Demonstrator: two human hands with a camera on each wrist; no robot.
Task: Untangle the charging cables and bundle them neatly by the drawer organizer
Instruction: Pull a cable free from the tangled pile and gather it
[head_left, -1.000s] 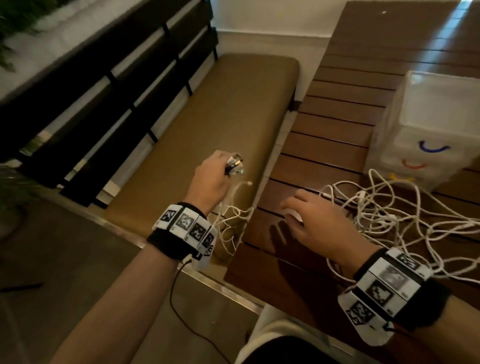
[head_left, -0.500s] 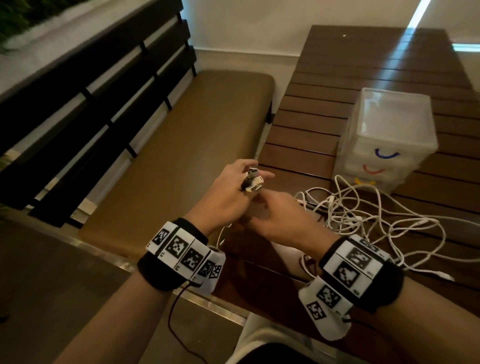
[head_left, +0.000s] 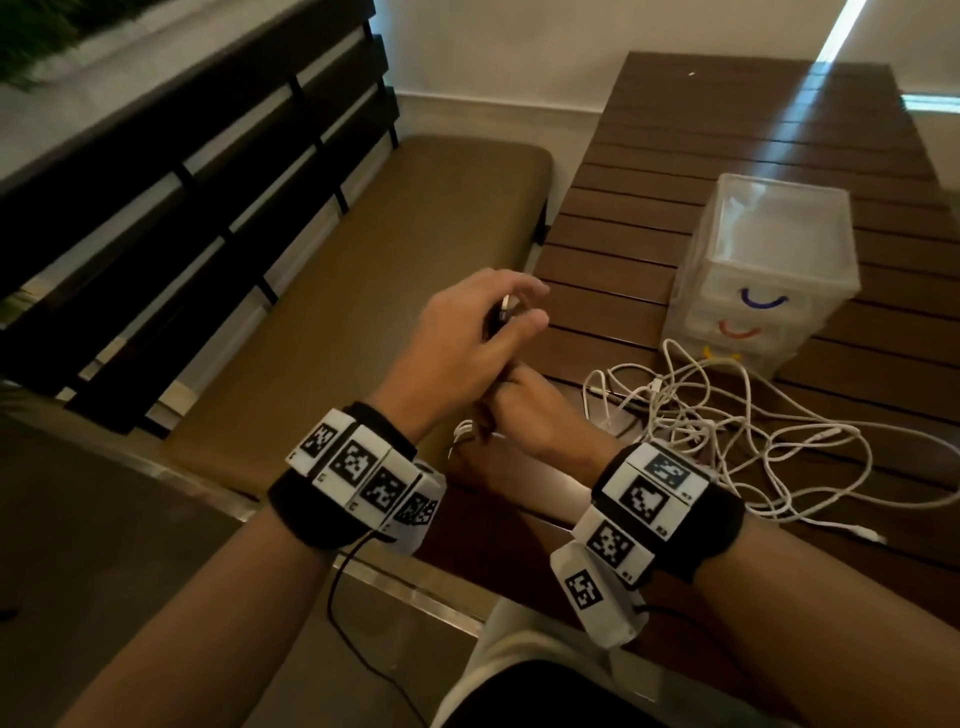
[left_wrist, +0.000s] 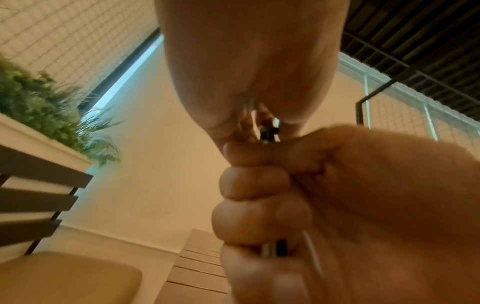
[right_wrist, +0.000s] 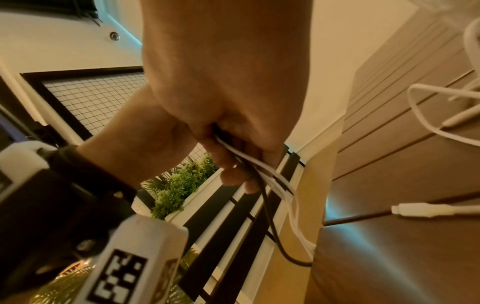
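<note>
While both hands work close together just off the near left corner of the worktop (head_left: 675, 218), the left hand (head_left: 467, 343) sits on top, its thumb and fingers pinching a small cluster of metal connector ends (head_left: 505, 315) that point up and away from the person. Directly beneath it, touching it, the right hand (head_left: 524, 410) is curled tight round the gathered cable strands (right_wrist: 262, 176); the right wrist view shows several white strands and 1 dark one leaving the bottom of that fist and dropping past the worktop edge.

So the held bundle runs roughly vertical, plugs up, tails down. The rest of the charging cables (head_left: 753, 431) lie as a loose white tangle on the worktop to the right of the hands, spreading toward the drawer organizer (head_left: 769, 270), a translucent stack of drawers standing further back on the right, with the tangle's far loops touching its base. A bench cushion (head_left: 363, 291) lies to the left.

Judging from this, the right hand is nearer the tangle and is the better one to draw slack leftward, while the left hand keeps the plug ends aligned. The bundle is barely begun; most of the length remains knotted.
</note>
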